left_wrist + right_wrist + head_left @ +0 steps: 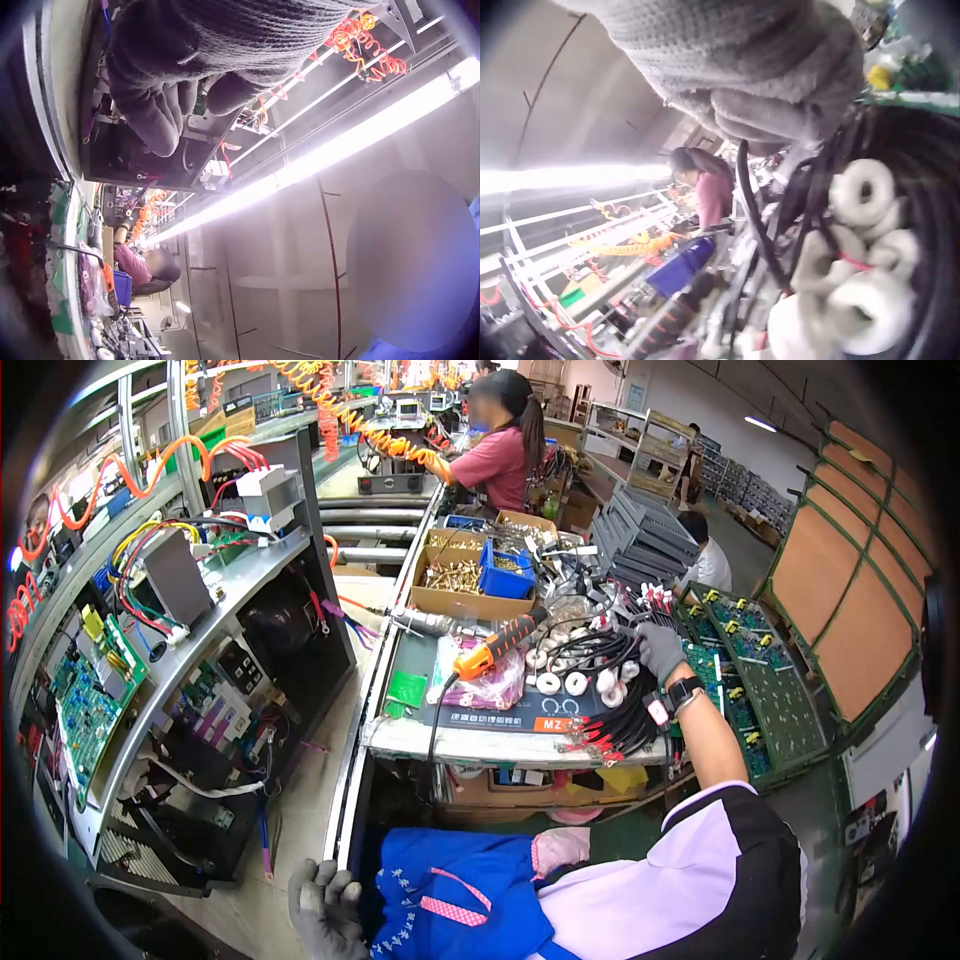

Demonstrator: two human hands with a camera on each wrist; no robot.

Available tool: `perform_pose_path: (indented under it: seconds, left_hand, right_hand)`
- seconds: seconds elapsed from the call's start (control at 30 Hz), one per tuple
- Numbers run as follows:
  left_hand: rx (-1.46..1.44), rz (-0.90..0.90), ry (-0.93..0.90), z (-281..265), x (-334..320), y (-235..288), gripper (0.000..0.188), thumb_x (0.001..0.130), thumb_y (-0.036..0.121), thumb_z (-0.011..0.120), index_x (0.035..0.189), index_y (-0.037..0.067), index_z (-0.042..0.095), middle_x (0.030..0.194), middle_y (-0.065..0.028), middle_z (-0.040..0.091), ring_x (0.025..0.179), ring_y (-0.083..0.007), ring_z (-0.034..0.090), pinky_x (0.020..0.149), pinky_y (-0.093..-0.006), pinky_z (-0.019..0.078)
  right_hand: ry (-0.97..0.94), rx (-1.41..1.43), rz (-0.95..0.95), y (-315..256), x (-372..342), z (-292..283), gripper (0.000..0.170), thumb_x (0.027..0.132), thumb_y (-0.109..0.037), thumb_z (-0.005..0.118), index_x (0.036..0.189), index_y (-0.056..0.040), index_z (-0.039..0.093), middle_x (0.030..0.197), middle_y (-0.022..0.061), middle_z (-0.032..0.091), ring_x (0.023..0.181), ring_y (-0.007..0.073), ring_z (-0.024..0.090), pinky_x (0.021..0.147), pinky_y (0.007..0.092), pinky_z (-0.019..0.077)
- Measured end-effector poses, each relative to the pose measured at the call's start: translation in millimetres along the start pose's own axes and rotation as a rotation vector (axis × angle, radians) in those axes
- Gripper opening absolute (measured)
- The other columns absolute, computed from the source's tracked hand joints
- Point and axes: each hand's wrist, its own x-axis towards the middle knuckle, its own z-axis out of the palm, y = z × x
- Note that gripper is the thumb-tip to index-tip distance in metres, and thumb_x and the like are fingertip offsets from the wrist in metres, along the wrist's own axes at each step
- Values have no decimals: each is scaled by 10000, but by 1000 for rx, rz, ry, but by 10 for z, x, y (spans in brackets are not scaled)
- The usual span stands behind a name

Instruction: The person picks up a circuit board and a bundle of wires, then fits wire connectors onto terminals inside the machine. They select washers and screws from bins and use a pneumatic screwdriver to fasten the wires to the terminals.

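In a grey glove, the right hand (pixel 660 652) is at the bundle of black cables (pixel 632 722) on the bench's right side. Its curled fingers pinch a black cable (pixel 751 202) in the right wrist view, above white rings (pixel 864 191). The left hand (pixel 328 908), also gloved, hangs beside the blue apron (pixel 450 880), its fingers loosely bent and holding nothing. In the left wrist view the same glove (pixel 217 52) has nothing in its fingers.
An orange and black tool (pixel 500 645) lies on the bench mat, behind it a cardboard box of brass parts (pixel 455 600) and a blue bin (pixel 507 572). An open equipment chassis (pixel 290 610) stands left, trays of circuit boards (pixel 765 660) right. Another person (pixel 500 465) works further back.
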Motion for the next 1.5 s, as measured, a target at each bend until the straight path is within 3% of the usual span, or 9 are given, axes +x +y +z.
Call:
perform_pose_path:
  seconds: [0.1, 0.27, 0.5, 0.83, 1.0, 1.1, 1.23, 1.37, 1.5]
  left_hand:
    - [-81, 38, -6, -248, 161, -218, 547, 947, 387, 611, 1311, -5, 495, 1162, -140, 619, 1003, -219, 617, 806, -343, 534]
    - [-94, -40, 25, -275, 255, -246, 574, 945, 386, 611, 1334, -16, 483, 1194, -158, 599, 1011, -233, 616, 808, -339, 539]
    - [-42, -31, -85, 51, 179, -153, 592, 944, 365, 623, 1368, -22, 477, 1220, -169, 601, 1040, -267, 621, 891, -385, 521]
    - [94, 250, -277, 487, 584, -53, 879, 816, 61, 698, 1544, 59, 206, 1503, -165, 322, 1365, -323, 399, 1025, -414, 475]
    - [166, 318, -157, 83, 609, -338, 621, 841, 10, 694, 1407, 35, 439, 1248, -81, 578, 1130, -239, 576, 965, -361, 476]
    - [782, 571, -87, -288, 546, -658, 476, 883, 123, 661, 1331, 51, 517, 1248, -123, 590, 1116, -305, 583, 956, -425, 473]
    - [1007, 760, 172, -386, 600, -807, 412, 929, 269, 629, 1266, 40, 570, 1177, -134, 633, 1090, -305, 607, 929, -425, 485]
    - [44, 238, 80, -90, 773, -251, 675, 1016, 512, 398, 1451, -4, 399, 1272, -151, 578, 1127, -246, 593, 945, -367, 501]
    - [-202, 187, 1, 18, 876, -247, 730, 1021, 532, 364, 1514, 1, 276, 1422, -166, 450, 1265, -273, 500, 1053, -409, 434]
  right_hand:
    - [-27, 289, -143, -426, 5, 172, 161, 847, -148, 603, 831, 4, 655, 641, 32, 564, 415, 69, 405, 349, 194, 267]
    - [67, 5, -1007, -1263, -543, 749, 285, 948, -78, 534, 1230, -39, 534, 767, 28, 578, 544, 44, 461, 476, 198, 384]
    - [-246, 49, -1154, -1499, -1525, 1709, 443, 941, -19, 488, 1376, -56, 412, 841, 1, 553, 611, 19, 438, 530, 176, 369]
    - [-1297, 162, -817, -1098, -3041, 2876, 786, 945, -35, 533, 1570, -48, 57, 871, 78, 638, 721, 98, 581, 631, 284, 486]
    - [-1819, -525, -1181, -965, -3525, 3422, 543, 922, -157, 593, 1410, -69, 372, 909, 117, 682, 801, 323, 668, 716, 393, 532]
    - [-2103, -389, -1375, -685, -3763, 3633, 504, 869, -200, 624, 1343, -106, 482, 1101, 127, 653, 953, 367, 622, 762, 440, 517]
    - [-1870, -235, -1509, -266, -3947, 3776, 511, 838, -160, 637, 1330, -108, 507, 1151, 137, 626, 1018, 350, 611, 804, 425, 525]
    - [-1499, -148, -1123, 22, -3616, 3771, 499, 809, -196, 711, 1271, -98, 546, 1142, 131, 608, 1030, 353, 603, 839, 423, 528]
    - [-1432, -363, -1080, 343, -3488, 3701, 521, 780, -280, 740, 1238, -89, 578, 1121, 136, 608, 982, 352, 618, 811, 413, 527]
